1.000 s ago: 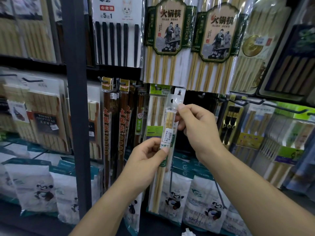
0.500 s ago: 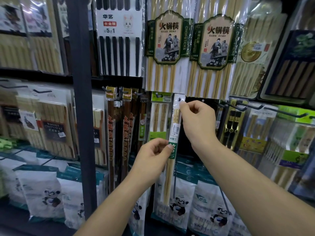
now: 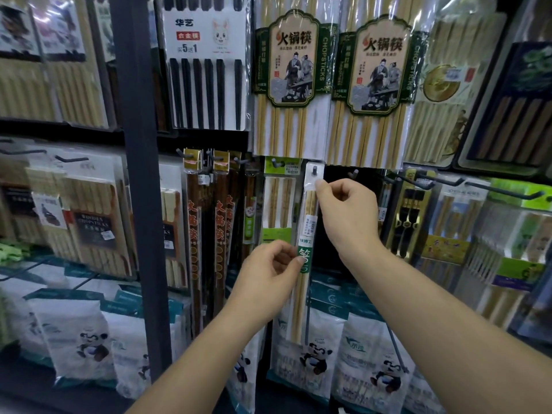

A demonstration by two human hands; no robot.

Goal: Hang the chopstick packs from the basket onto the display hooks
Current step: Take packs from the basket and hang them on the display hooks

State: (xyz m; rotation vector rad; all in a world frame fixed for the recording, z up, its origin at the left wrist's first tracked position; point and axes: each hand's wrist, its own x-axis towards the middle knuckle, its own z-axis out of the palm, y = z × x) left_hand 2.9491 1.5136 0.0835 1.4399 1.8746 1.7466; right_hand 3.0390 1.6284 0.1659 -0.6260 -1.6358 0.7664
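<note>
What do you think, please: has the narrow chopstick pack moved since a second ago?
Yes. The narrow chopstick pack shifted right, off the green-topped pack; its hole now sits over the hook.

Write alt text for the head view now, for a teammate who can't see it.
Two bare hands hold a narrow chopstick pack whose top tab sits over a display hook: the right hand pinches the pack just below the tab, the left hand pinches its green label. Other hanging chopstick packs and panda-printed bags surround it.
</note>
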